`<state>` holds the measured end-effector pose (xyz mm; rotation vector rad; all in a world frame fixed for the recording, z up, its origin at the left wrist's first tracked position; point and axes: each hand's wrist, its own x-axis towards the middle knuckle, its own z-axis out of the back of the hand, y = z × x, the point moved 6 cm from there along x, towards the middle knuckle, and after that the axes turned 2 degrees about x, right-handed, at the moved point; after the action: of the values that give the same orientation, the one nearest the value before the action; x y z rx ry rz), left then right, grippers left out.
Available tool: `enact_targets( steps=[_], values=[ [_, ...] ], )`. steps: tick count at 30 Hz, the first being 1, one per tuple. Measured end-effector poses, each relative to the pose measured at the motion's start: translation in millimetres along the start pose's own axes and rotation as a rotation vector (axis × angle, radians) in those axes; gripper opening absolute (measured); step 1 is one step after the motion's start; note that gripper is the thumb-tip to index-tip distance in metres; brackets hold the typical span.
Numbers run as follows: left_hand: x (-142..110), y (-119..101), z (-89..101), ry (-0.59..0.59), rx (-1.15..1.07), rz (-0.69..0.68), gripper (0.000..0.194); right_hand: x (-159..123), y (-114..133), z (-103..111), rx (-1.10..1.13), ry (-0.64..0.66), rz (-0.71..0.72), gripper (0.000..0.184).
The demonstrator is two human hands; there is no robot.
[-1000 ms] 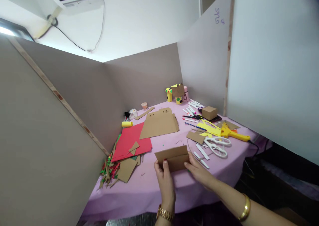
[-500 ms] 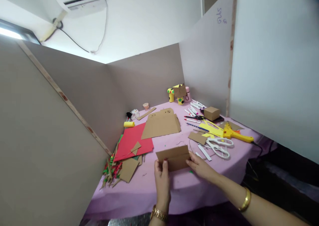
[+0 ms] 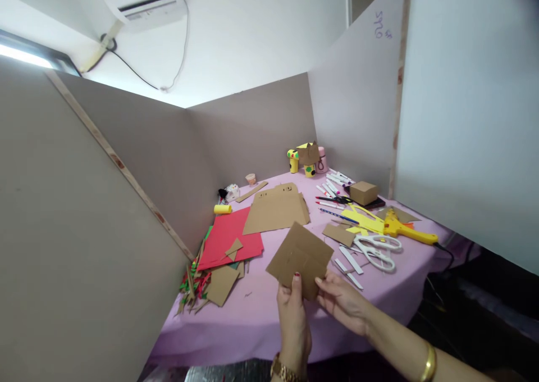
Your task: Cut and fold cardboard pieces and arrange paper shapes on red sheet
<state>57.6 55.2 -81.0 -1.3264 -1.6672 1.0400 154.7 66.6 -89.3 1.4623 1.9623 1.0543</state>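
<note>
A square-looking piece of brown cardboard is held up over the near edge of the table, turned so one corner points away from me. My left hand grips its lower edge, thumb on the face toward me and the other fingers behind. At the lower right corner, my right hand pinches the same cardboard between thumb and fingers. White-handled scissors and white paper strips lie just right of the cardboard. Beyond it is a larger cut cardboard sheet.
Red paper and cardboard scraps lie at left. A yellow glue gun, markers and a small cardboard box are at right. Yellow decorated figures stand at the back. Grey partitions surround the purple-covered table.
The cardboard piece has been rotated from lying lengthwise to corner-up, with more of its face toward me. My right hand has moved down to its lower corner. The view has shifted slightly.
</note>
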Motion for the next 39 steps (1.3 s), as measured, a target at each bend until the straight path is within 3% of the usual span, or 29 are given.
enact_targets(
  steps=[3,5,7,9,12,16,18,22,31,33,37,39],
  values=[
    [5.4,-16.4,4.7,0.005,0.171,-0.047,0.05,2.5,7.8,24.3,-0.155,-0.194,0.073,0.03],
    [11.7,-25.0,10.4,0.066,0.336,-0.093,0.045,6.3,18.7,42.3,-0.221,-0.29,0.144,0.042],
    [16.7,-25.1,13.2,0.179,0.441,-0.108,0.041,10.0,25.2,52.2,-0.246,-0.309,0.199,0.058],
    [19.1,-19.0,15.3,0.254,0.479,-0.095,0.038,12.0,23.9,51.1,-0.341,-0.266,0.229,0.067],
    [19.0,-10.1,18.1,0.252,0.481,-0.084,0.037,7.4,14.3,38.7,-0.621,-0.238,0.289,0.071],
    [16.8,-5.6,16.6,0.271,0.471,-0.077,0.037,-19.2,17.9,30.5,-0.83,-0.525,0.566,0.055],
    [17.0,-5.4,16.5,0.281,0.459,-0.072,0.038,-28.7,17.0,24.5,-0.91,-0.53,0.639,0.043],
    [18.1,-5.7,16.9,0.285,0.431,-0.063,0.039,-26.3,-0.8,15.7,-1.03,-0.301,0.534,0.043],
    [17.1,-3.7,18.2,0.233,0.336,-0.055,0.037,-26.7,-7.8,11.8,-0.906,-0.321,0.449,0.044],
    [20.2,-4.8,20.1,0.164,0.263,-0.048,0.041,-28.7,1.0,13.0,-0.868,-0.331,0.469,0.044],
    [16.6,-6.5,19.4,-0.081,-0.151,0.08,0.047,-28.5,19.3,29.0,-0.65,-0.487,0.445,0.051],
    [7.5,-3.7,9.1,-0.104,-0.288,0.164,0.049,-19.7,14.5,28.2,-0.473,-0.366,0.292,0.045]
  ],
)
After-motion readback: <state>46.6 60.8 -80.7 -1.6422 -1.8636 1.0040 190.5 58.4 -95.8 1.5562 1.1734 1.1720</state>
